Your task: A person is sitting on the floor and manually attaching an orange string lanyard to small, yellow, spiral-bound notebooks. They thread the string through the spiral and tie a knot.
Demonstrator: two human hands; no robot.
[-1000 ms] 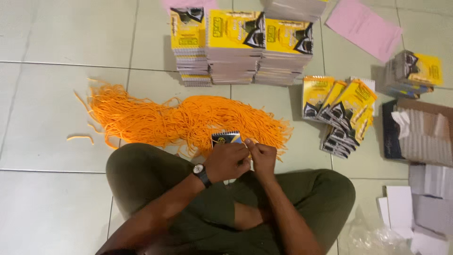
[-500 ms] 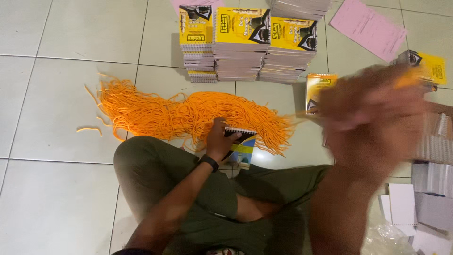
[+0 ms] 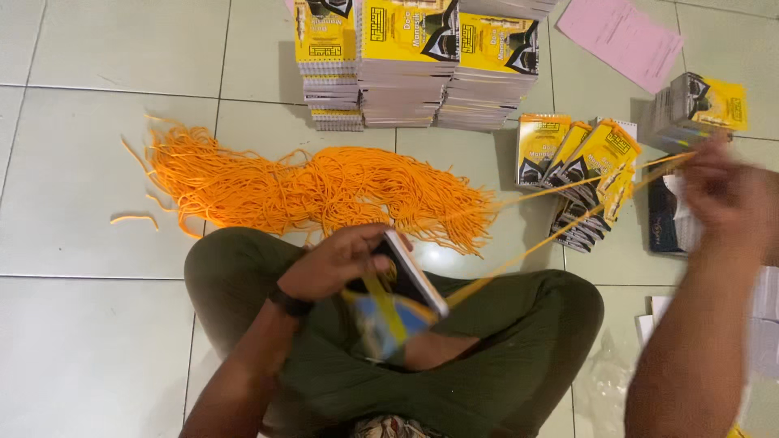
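Note:
I sit cross-legged on a tiled floor. My left hand (image 3: pixel 345 264) grips a small booklet (image 3: pixel 399 294) with a yellow and blue cover over my lap. My right hand (image 3: pixel 726 199), blurred by motion, is stretched out to the right and pinches an orange string (image 3: pixel 552 243) that runs taut from the booklet up to it. A big heap of orange strings (image 3: pixel 316 188) lies on the floor just beyond my knees.
Three tall stacks of yellow booklets (image 3: pixel 414 61) stand at the back. A fanned pile of finished booklets (image 3: pixel 580 174) lies right of the strings, another stack (image 3: pixel 702 109) farther right. Pink sheets (image 3: pixel 621 40) lie at top right, white cards (image 3: pixel 763 312) at the right edge.
Both hands were together on the booklet a second ago. My right hand has since swung out to the right, drawing the orange string taut, while the left hand tilted the booklet.

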